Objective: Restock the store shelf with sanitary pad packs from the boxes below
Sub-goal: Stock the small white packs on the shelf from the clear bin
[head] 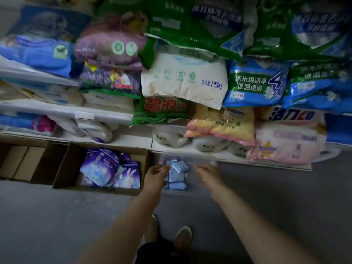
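Note:
A clear plastic bin point(205, 159) of light-blue sanitary pad packs point(177, 175) sits on the floor under the lowest shelf. My left hand point(155, 174) is at its left rim, fingers curled over the edge beside the packs. My right hand point(206, 173) grips the right side of the bin. Left of it, an open cardboard box point(62, 168) holds several purple and blue pad packs point(108, 171) with a rabbit print.
Another cardboard box point(22, 162) stands at the far left. White shelves point(106, 116) above carry pad packs on the left and large detergent bags point(182, 79) on the right. Grey floor point(57, 216) spreads in front, with my feet point(182, 235) below.

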Motion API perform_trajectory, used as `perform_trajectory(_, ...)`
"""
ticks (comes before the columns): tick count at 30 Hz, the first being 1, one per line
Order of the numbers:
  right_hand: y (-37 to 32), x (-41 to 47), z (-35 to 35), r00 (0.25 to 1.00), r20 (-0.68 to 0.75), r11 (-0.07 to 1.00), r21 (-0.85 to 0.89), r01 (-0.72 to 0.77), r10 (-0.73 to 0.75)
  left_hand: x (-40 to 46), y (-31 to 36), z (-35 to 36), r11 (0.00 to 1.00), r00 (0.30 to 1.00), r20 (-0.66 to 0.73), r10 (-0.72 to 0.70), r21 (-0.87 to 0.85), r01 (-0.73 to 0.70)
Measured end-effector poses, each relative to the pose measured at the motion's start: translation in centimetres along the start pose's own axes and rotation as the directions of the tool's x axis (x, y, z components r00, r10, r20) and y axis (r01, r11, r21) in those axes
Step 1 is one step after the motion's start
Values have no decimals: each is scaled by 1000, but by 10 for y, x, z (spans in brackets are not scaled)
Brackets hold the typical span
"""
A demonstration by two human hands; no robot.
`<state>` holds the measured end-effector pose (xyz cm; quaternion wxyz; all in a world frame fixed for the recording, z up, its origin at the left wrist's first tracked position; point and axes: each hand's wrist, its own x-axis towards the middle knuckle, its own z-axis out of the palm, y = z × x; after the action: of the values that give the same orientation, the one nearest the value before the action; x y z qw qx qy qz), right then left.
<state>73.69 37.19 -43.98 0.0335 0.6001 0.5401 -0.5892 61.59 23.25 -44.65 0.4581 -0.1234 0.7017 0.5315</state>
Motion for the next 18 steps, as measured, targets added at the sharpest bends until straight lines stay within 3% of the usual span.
perform_trajectory(10,89,103,42,974,-24,972,68,-223,226,103,-79,-7,992,991,-61,-118,28,120)
perform_trajectory(18,156,201,80,956,-23,955,74,-289,291,203,-153,9,985,990,-42,-138,94,142)
